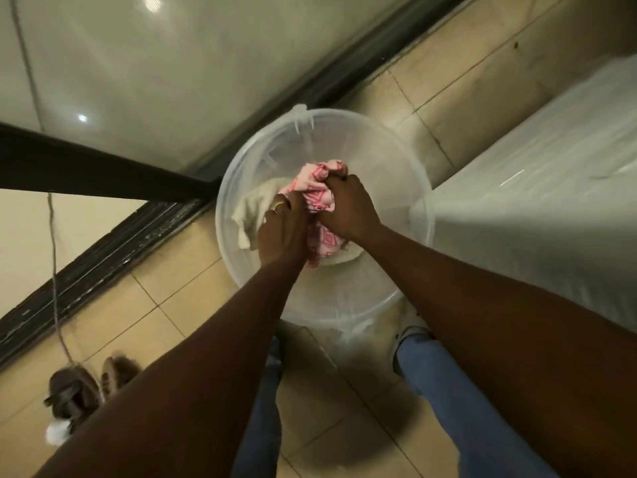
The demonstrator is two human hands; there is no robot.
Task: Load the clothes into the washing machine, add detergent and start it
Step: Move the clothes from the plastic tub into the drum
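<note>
A round translucent plastic basin (379, 150) stands on the tiled floor in front of my feet. Inside it lie a pink cloth with a red diamond pattern (319, 182) and a cream cloth (251, 208) beneath it. My left hand (281, 229), with a ring on one finger, grips the pink cloth on its left side. My right hand (348, 208) clutches a bunch of the same pink cloth from the right. Both hands are down inside the basin. A white appliance wrapped in clear plastic (534, 208) stands directly right of the basin, touching its rim.
A dark sliding-door track (103, 257) runs diagonally on the left, with glass panels behind it. A pair of brown sandals (86, 388) lies on the floor at lower left, a thin cord running down to them. My jeans-clad legs (465, 408) stand just behind the basin.
</note>
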